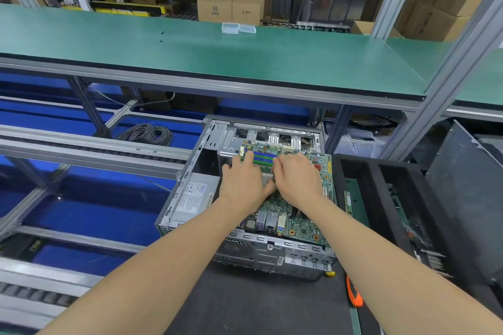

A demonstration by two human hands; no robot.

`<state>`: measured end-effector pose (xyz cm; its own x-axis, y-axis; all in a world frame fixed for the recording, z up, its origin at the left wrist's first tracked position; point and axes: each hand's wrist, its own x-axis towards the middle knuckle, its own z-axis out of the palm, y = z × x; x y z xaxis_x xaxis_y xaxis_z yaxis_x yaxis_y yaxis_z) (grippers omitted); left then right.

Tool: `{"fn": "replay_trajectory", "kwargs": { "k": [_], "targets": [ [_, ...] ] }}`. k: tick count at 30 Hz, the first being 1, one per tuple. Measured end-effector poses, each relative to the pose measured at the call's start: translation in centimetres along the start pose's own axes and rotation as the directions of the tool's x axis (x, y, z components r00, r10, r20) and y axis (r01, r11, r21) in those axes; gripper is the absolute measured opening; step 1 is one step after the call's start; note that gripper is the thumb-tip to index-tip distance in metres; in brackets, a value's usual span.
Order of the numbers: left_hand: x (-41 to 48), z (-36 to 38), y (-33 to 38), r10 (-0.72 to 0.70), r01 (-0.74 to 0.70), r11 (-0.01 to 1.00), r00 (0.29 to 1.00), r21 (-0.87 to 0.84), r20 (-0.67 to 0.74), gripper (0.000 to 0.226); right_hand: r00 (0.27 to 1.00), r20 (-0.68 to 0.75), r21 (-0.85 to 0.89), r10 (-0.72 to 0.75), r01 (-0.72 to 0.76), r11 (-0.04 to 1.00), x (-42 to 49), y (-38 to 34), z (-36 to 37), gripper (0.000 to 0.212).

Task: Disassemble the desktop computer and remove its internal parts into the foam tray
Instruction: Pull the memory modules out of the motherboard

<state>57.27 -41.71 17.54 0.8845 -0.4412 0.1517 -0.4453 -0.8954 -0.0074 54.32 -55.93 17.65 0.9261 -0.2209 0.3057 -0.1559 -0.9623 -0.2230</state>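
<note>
Desktop computer [272,255], case open, lies on the bench; foam tray [378,185] at its 3 o'clock. Left hand [242,185] and right hand [296,177] meet opposite ends of the memory slots [262,158]; whether either grips a module cannot be told. Probable step: memory removal, which next calls for freeing the latches and lifting straight.

green motherboard [296,215], black foam tray [378,193], orange tool [353,294]

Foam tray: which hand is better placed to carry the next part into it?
Probably right. The foam tray lies to the motherboard's right, beside the right hand; the left hand would have to cross over.
</note>
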Motion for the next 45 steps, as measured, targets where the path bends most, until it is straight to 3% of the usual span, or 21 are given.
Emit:
{"fn": "replay_trajectory", "kwargs": {
  "k": [12,16,26,31,36,45],
  "targets": [
    [0.0,-0.5,0.0,0.006,-0.008,0.999,0.999,0.038,0.054,0.067,1.0,0.002,-0.002,-0.014,0.014,1.0,-0.1,0.0,-0.1,0.038],
    [0.2,-0.8,0.2,0.033,-0.043,0.996,0.992,0.081,0.121,0.055,1.0,0.001,-0.005,-0.017,0.017,1.0,0.0,0.1,0.0,0.04],
    [0.5,-0.1,0.5,-0.051,0.051,0.999,0.996,0.0,0.074,0.069,1.0,-0.007,0.002,-0.013,0.013,1.0,0.0,0.1,-0.1,0.037],
    [0.0,-0.1,-0.5,0.011,-0.012,0.999,0.999,-0.036,-0.034,0.065,1.0,-0.018,-0.004,-0.022,0.022,1.0,0.0,0.1,-0.1,0.039],
    [-0.6,0.0,-1.6,0.244,-0.265,0.952,0.96,-0.154,-0.141,0.043,0.999,-0.025,-0.014,-0.035,0.035,0.999,0.0,0.2,-0.1,0.041],
    [-0.4,-0.1,-1.8,0.252,-0.293,0.908,0.953,-0.299,-0.168,0.029,0.999,-0.019,-0.012,-0.04,0.039,0.999,0.0,0.2,-0.1,0.042]
  ]
}}
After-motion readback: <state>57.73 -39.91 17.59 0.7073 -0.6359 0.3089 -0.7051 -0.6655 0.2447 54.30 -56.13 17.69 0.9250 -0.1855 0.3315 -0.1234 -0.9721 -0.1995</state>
